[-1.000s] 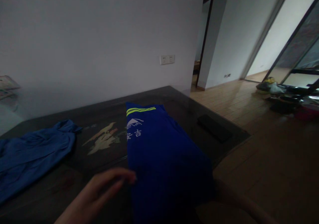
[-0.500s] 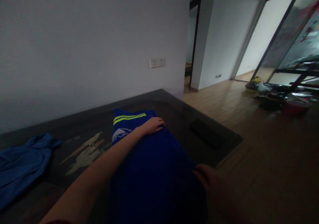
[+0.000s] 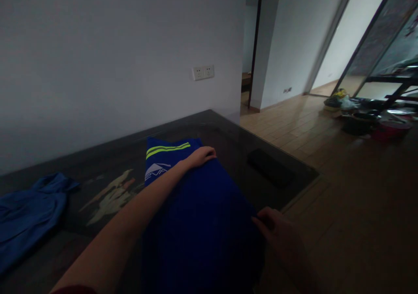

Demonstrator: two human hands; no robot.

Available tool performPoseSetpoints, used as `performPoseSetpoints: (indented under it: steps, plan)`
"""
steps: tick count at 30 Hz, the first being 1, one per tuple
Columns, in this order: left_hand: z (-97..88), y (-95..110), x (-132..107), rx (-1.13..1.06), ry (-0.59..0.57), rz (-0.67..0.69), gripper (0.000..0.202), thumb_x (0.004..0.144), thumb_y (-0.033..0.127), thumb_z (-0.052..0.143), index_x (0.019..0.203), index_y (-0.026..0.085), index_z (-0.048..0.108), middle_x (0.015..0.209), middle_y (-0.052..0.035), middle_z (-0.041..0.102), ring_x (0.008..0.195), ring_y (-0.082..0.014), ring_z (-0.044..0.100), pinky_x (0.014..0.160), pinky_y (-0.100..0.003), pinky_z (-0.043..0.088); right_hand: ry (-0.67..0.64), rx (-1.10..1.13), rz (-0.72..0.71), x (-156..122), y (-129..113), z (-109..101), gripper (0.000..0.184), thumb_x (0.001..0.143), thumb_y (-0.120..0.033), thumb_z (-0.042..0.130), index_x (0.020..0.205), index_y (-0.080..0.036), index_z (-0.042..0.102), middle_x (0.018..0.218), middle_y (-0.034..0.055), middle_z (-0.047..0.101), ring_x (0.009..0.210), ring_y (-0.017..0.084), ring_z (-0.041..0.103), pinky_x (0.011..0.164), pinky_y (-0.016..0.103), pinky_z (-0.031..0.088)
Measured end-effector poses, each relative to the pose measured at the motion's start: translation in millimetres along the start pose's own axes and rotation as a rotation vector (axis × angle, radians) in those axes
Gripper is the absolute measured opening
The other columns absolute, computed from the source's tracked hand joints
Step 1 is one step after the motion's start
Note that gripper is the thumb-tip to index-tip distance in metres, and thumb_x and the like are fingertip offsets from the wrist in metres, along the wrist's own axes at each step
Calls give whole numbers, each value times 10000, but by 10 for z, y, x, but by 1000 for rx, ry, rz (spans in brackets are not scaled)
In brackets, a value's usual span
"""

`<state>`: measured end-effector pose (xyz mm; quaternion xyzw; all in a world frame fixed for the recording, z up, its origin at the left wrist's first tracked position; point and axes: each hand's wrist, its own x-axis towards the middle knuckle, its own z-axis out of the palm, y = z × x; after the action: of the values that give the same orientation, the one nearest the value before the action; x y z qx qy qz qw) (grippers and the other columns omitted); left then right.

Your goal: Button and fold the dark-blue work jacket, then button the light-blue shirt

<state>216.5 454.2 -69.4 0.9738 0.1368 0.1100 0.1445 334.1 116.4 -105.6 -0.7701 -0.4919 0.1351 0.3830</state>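
Note:
A folded royal-blue garment (image 3: 205, 207) with two yellow-green stripes and a white logo lies lengthwise on the dark table (image 3: 228, 133). My left arm reaches across it, and my left hand (image 3: 203, 155) has its fingers curled on the far part of its right-hand edge. Closer to me, my right hand (image 3: 269, 222) pinches the same edge between thumb and fingers, beside the table's right side. The garment's near end is lost in shadow at the bottom of the view.
A crumpled blue cloth (image 3: 32, 211) lies at the table's left. A dark oblong object (image 3: 271, 167) rests near the right edge. Behind the table rises a white wall with sockets (image 3: 203, 72). Basins and bags (image 3: 359, 122) stand on the wooden floor at the far right.
The garment's right-hand edge looks straighter and smoother between my hands. My right hand has risen slightly, still at the edge. The camera view has shifted a little.

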Motion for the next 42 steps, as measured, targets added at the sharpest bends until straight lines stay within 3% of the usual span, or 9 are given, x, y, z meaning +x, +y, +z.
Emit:
performPoseSetpoints:
  steps: [4,10,16,21,25,30,34,38,42]
  plan:
    - [137,44,27,14,2,-23,154,927,266,441,933,180,569,901,-36,628,826,-158,586,733,-248,435,-48,40,66,-25,54,-16,227,868,-427,492,780,-231,563,716,2,610,650,165,595,583,270,436]
    - [343,27,5,236,84,-20,222,940,306,404,942,170,579,938,-74,597,898,-194,554,830,-316,436,-13,15,19,-64,80,4,239,895,-382,427,1037,-241,558,709,3,601,613,158,599,548,252,447]
    - [419,37,-34,283,150,-39,266,943,321,404,1086,176,574,1110,-98,573,1053,-209,514,944,-362,392,40,-124,-18,-151,168,50,269,905,-422,397,1034,-252,561,755,36,643,637,188,636,517,263,447]
    - [323,188,-66,298,283,-64,303,934,325,427,1177,187,543,1203,-105,557,1158,-224,470,1023,-404,322,45,-136,-54,-142,267,-53,254,869,-451,460,988,-260,578,789,50,662,715,220,647,550,291,475]
    - [17,142,-197,214,460,-145,281,928,287,417,1158,188,544,1162,-86,581,1119,-211,499,999,-369,358,93,-111,-155,26,97,-211,221,877,-406,457,897,-257,618,893,63,649,813,221,627,677,324,500]
    - [-538,-381,-729,243,583,-391,276,857,187,468,1116,179,567,1143,-89,588,1115,-231,503,1006,-377,361,-21,-70,-398,530,-446,-189,194,897,-295,444,917,-224,624,937,64,638,915,197,592,807,320,467]
    - [-840,-877,-1359,158,753,-765,334,789,146,528,1120,175,561,1205,-103,549,1194,-266,448,1047,-425,324,-217,-74,-531,1272,-851,132,184,859,-222,510,976,-190,648,949,53,659,867,166,603,800,287,455]
    - [-892,-1146,-1769,-351,914,-1167,359,765,127,557,1123,131,530,1199,-132,556,1143,-252,516,985,-390,410,-323,-153,-416,2172,-1136,646,229,860,-200,529,1042,-182,665,957,53,693,878,163,623,808,253,449]
    - [-761,-1255,-1805,-662,812,-1232,205,828,225,542,976,88,579,851,-111,663,748,-208,659,686,-315,529,-316,-291,-189,2843,-1314,1164,264,879,-219,519,1100,-165,655,1104,88,674,1035,186,605,872,249,425]
